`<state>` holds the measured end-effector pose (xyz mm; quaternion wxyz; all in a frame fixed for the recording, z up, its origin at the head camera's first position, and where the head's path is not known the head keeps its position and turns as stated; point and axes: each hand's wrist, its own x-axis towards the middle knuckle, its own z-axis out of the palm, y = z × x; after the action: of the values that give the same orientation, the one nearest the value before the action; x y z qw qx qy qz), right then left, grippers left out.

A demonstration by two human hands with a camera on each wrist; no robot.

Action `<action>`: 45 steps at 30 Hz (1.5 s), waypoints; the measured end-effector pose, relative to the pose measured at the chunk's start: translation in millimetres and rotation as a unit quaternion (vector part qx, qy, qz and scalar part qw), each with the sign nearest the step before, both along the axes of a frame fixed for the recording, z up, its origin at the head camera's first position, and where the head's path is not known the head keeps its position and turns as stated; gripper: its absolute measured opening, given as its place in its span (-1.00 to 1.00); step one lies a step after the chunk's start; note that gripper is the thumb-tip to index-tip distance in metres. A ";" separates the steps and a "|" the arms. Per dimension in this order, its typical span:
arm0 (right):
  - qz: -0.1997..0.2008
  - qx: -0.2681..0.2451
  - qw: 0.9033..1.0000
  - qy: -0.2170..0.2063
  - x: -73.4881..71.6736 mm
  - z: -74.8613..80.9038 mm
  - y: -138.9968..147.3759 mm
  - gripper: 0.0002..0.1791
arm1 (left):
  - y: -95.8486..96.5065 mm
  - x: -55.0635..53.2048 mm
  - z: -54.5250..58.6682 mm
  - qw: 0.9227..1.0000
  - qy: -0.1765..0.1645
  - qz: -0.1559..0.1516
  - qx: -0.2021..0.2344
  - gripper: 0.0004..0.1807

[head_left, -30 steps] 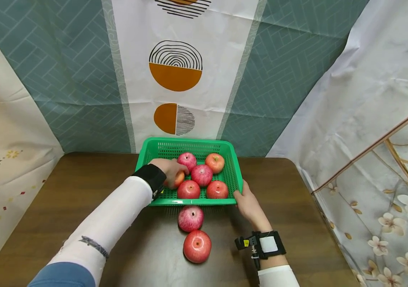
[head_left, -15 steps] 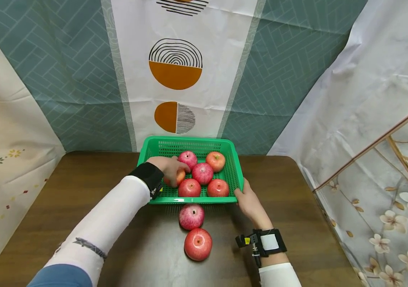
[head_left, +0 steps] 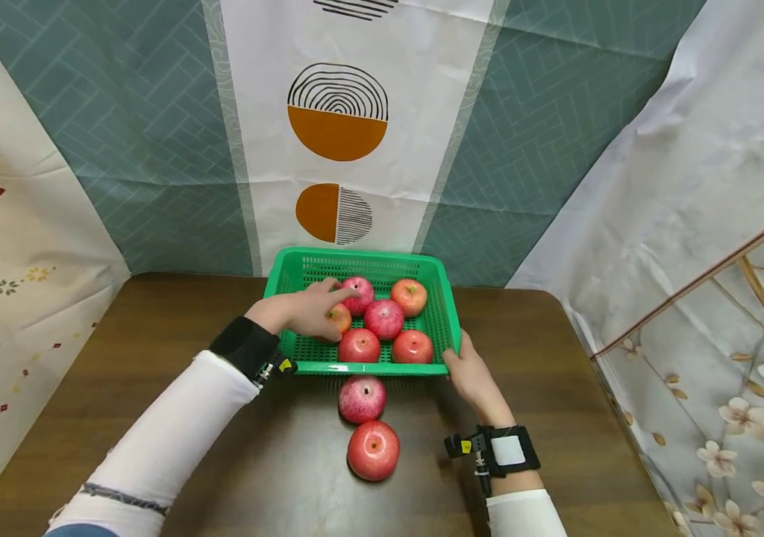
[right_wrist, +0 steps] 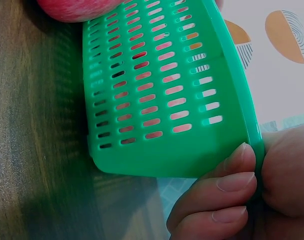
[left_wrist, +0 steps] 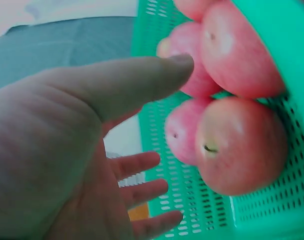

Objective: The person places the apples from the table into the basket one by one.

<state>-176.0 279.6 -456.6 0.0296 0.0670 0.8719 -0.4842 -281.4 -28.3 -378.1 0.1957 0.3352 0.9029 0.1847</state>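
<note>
My left hand (head_left: pixel 308 309) is over the left side of the green plastic basket (head_left: pixel 395 369), thumb and fingers spread. Just beyond its fingertips sits an orange-red apple (head_left: pixel 339 318), partly hidden by the hand in the head view. In the left wrist view that apple (left_wrist: pixel 242 147) rests on the basket floor, apart from the thumb. More red and pink apples lie beside it, including a pink one (head_left: pixel 385 319) in the middle. At the front right corner, my right hand (head_left: pixel 474 377) grips the basket rim, its fingers (right_wrist: pixel 214 192) curled against the outer wall.
A pink apple (head_left: pixel 362 399) lies on the dark wooden table (head_left: pixel 274 462) close to the basket's front. Nearer to me is a shiny red apple (head_left: pixel 373 450). Behind the basket hangs a patterned cloth (head_left: pixel 348 160), and a floral cloth (head_left: pixel 724 432) borders the right side.
The left hand has let go of the orange-red apple in the basket, spread its fingers and drawn back to the left. The right hand keeps its hold on the basket corner.
</note>
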 end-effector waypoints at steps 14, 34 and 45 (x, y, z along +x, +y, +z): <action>0.005 -0.006 1.000 -0.001 1.3 1.3 2.5 -0.37 | -10.0 34.5 -4.0 0.995 0.083 0.002 0.062 -0.19; -0.002 -0.010 1.000 0.007 1.2 -0.8 2.5 -0.37 | -9.9 109.4 -34.0 0.932 0.283 -0.118 0.195 -0.32; -0.002 -0.003 1.000 0.003 0.5 -3.4 3.4 -0.36 | 19.9 148.0 -64.5 0.917 0.263 -0.187 0.237 -0.37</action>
<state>-175.5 283.0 -460.0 0.0259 0.0671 0.8704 -0.4871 -133.4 -8.4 -442.6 -0.1025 0.5707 0.7726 0.2585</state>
